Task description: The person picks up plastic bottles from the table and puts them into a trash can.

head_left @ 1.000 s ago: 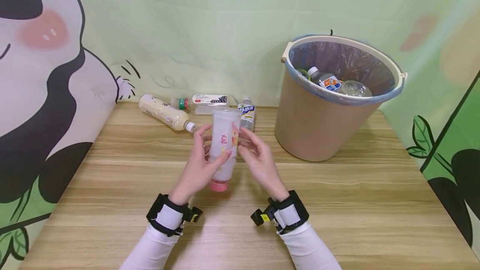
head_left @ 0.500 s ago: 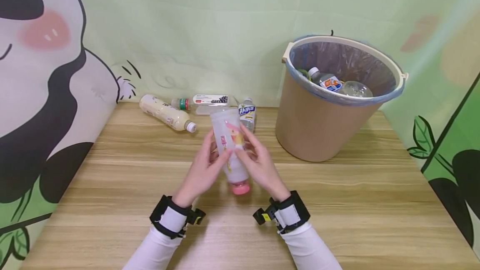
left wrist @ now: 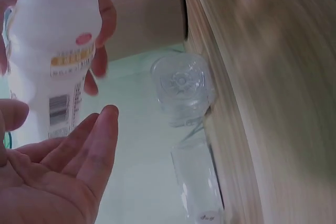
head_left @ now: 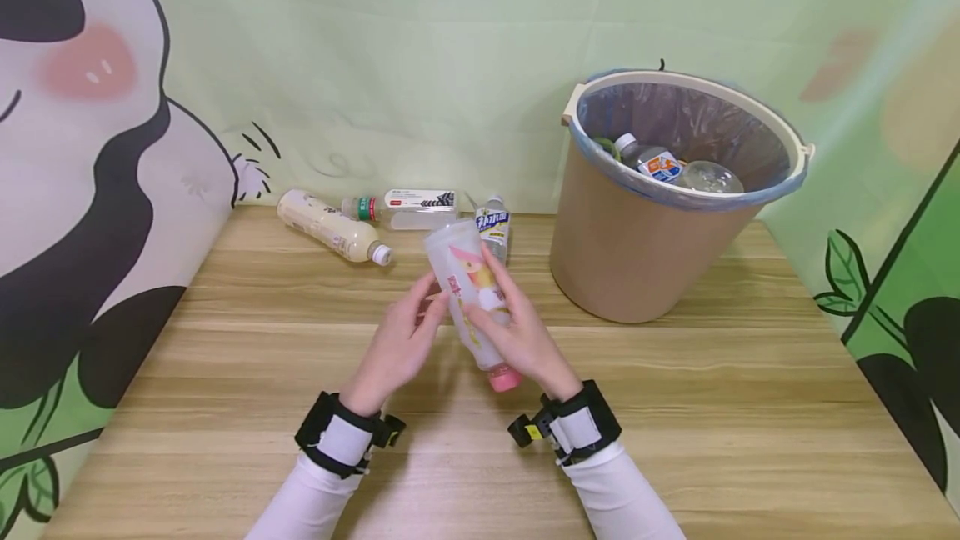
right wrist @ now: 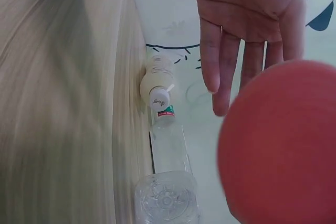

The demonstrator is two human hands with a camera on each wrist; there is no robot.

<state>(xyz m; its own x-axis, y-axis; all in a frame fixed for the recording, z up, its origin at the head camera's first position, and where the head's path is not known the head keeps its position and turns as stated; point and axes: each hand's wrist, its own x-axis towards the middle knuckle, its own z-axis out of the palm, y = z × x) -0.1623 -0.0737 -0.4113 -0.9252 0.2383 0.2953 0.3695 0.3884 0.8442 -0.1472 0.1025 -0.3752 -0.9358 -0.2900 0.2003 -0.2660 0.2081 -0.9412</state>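
Note:
A whitish plastic bottle with a peach picture on its label slants over the table, its pink cap toward me. My right hand grips its body, thumb across the front and fingers around the far side. Beside the bottle's left side is my left hand, its fingers loosely extended. The left wrist view shows these fingers straight near the bottle's bottom end, and a barcode on the label. In the right wrist view the cap looms red and hides much of the bottle.
A tan bin with a blue liner stands at the back right, bottles inside it. Along the wall lie a cream-coloured bottle and a clear bottle. Another clear bottle with a blue-and-white label is right of them.
The bottle has turned and tilted, its cap end swinging rightward toward my right wrist. My left hand has eased off the bottle, while my right hand has closed around it.

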